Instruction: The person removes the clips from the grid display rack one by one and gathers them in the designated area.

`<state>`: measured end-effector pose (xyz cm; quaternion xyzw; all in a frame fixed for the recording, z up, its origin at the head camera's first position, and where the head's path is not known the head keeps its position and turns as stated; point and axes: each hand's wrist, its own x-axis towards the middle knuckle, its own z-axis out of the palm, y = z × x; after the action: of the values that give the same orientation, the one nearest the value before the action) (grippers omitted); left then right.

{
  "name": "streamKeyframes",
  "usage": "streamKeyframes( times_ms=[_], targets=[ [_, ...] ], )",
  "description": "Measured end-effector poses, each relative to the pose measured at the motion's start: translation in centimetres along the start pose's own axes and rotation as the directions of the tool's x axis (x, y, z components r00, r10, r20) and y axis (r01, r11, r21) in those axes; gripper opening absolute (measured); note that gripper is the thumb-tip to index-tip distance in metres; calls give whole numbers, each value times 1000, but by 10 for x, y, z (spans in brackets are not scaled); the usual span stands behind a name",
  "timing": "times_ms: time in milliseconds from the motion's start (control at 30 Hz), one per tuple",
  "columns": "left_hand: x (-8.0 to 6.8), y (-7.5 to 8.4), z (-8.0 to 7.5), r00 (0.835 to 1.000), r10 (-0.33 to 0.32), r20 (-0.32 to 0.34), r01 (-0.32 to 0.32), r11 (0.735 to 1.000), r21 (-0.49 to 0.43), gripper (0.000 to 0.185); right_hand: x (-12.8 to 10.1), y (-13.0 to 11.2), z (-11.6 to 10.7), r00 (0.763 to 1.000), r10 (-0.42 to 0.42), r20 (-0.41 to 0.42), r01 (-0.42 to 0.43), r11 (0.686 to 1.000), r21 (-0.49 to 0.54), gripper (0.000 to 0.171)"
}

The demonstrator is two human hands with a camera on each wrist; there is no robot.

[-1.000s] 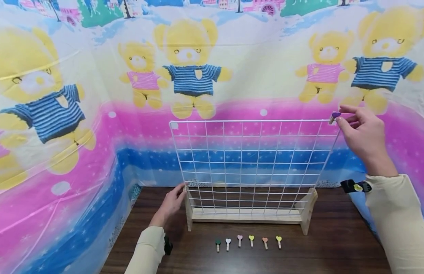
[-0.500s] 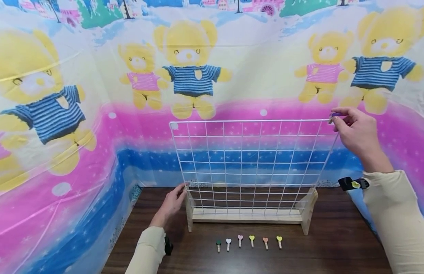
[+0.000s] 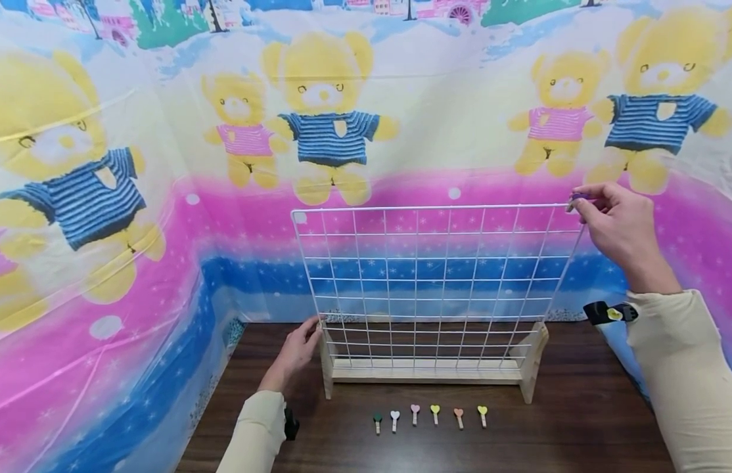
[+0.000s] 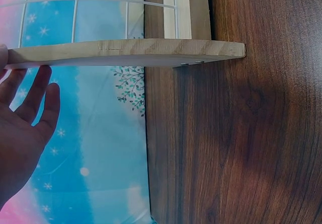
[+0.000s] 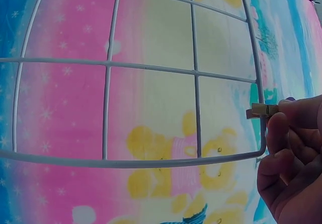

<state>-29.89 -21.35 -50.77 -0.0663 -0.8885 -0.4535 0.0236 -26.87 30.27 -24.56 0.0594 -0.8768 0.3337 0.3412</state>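
My right hand (image 3: 623, 226) pinches a small wooden clothespin (image 5: 262, 110) with a purple heart at the upper right corner of a white wire grid (image 3: 437, 207). In the right wrist view, the pin's front end lies across the grid's outer wire, close to the corner; the heart is mostly hidden by the fingers. My left hand (image 3: 296, 350) holds the top of the wooden stand's left leg (image 4: 126, 48), thumb on one side and fingers on the other. The grid stands upright in that wooden stand (image 3: 425, 376).
Several heart clothespins lie in a row before the stand, among them a green one (image 3: 377, 422), a white one (image 3: 394, 420) and an orange one (image 3: 458, 418). All rest on a dark wooden table (image 3: 591, 420). A bear-print cloth (image 3: 460, 144) hangs behind and at the sides.
My right hand has moved slightly left with the purple-heart clothespin, from just beside the grid's corner onto its top edge. The left hand keeps its place on the stand's leg.
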Motion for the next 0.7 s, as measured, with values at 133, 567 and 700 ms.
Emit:
streamKeyframes(
  times_ms=[133, 567, 700],
  targets=[
    [0, 1, 0, 1000, 4, -4, -4, 1000, -1, 39, 1, 1, 0, 1000, -11, -22, 12, 1000, 12, 29],
    [-1, 1, -1, 1000, -14, 10, 14, 1000, -17, 40, 0, 2, 3, 997, -25, -75, 31, 997, 73, 26],
    [-2, 1, -1, 1000, -20, 6, 21, 1000, -23, 40, 1, 1, 1, 994, 9, -110, 8, 988, 152, 27]
  ],
)
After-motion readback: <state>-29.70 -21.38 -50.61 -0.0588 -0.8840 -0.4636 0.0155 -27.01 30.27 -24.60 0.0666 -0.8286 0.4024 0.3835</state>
